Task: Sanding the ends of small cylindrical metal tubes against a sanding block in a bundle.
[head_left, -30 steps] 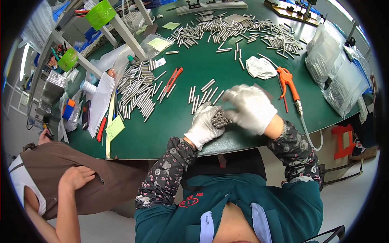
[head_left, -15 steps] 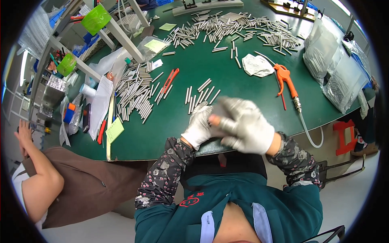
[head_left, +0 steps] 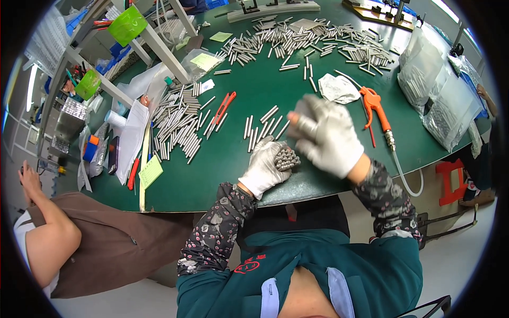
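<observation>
My left hand [head_left: 262, 168], in a white glove, is wrapped round a bundle of short metal pins [head_left: 287, 158], whose ends face right. To the right and a little above, my gloved right hand [head_left: 334, 142] is lifted off the bundle, its fingers apart and partly blurred; no pin shows in it. A bare thumb tip pokes out of that glove. Just beyond my left hand, several loose metal pins [head_left: 269, 114] lie on the green table [head_left: 212, 183]. A larger heap of pins [head_left: 183, 114] spreads to the left.
Another pin pile [head_left: 297, 40] covers the table's far side. Left are a red utility knife [head_left: 225, 106] and papers [head_left: 132, 132]. A crumpled white cloth [head_left: 338, 89], an orange air gun [head_left: 375, 108] with a hose, and plastic bags [head_left: 450, 111] are right. A co-worker's arm [head_left: 55, 222] shows lower left.
My right hand has moved up and away from my left hand. The ends of the bundled pins, hidden before, now show.
</observation>
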